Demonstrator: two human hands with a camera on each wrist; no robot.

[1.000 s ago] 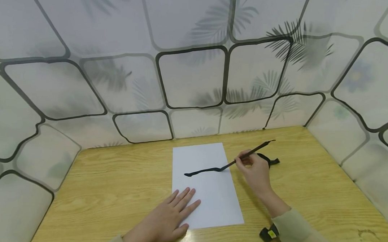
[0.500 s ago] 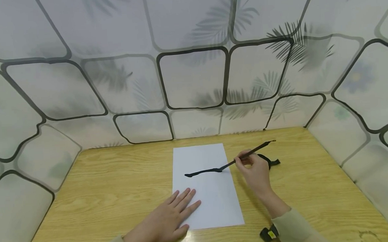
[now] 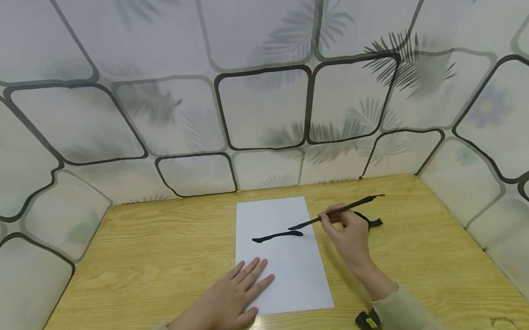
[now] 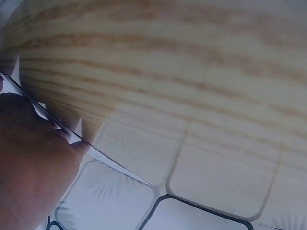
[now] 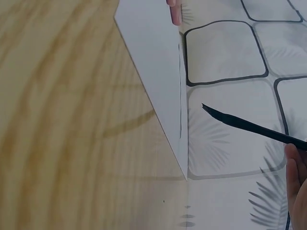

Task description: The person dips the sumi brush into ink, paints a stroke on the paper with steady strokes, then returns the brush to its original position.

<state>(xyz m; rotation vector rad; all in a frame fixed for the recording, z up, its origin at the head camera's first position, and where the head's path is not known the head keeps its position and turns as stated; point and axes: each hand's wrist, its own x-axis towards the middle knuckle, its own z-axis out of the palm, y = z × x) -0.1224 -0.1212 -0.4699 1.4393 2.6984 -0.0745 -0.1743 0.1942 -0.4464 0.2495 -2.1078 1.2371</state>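
A white sheet of paper (image 3: 282, 272) lies on the wooden table, bearing one black ink stroke (image 3: 276, 236) that runs roughly level across it. My left hand (image 3: 228, 294) rests flat on the paper's lower left, fingers spread; the left wrist view shows the same hand (image 4: 36, 163) at the sheet's edge. Beyond the sheet's right edge, my right hand (image 3: 349, 237) pinches a dark writing brush (image 3: 337, 211) between thumb and fingers. Its black tip points left, just above the stroke's right end. In the right wrist view the brush (image 5: 249, 126) tip shows clear of the paper.
The wooden table (image 3: 162, 253) reaches back to a patterned wall covering (image 3: 262, 111) that also closes both sides. Partly hidden behind my right hand is a black object (image 3: 375, 222). Near my right sleeve sits a small black item with a yellow mark (image 3: 366, 321).
The brush tip has lifted off the right end of the stroke and moved slightly left and up, the shaft now lying flatter. My left hand has stayed in place.
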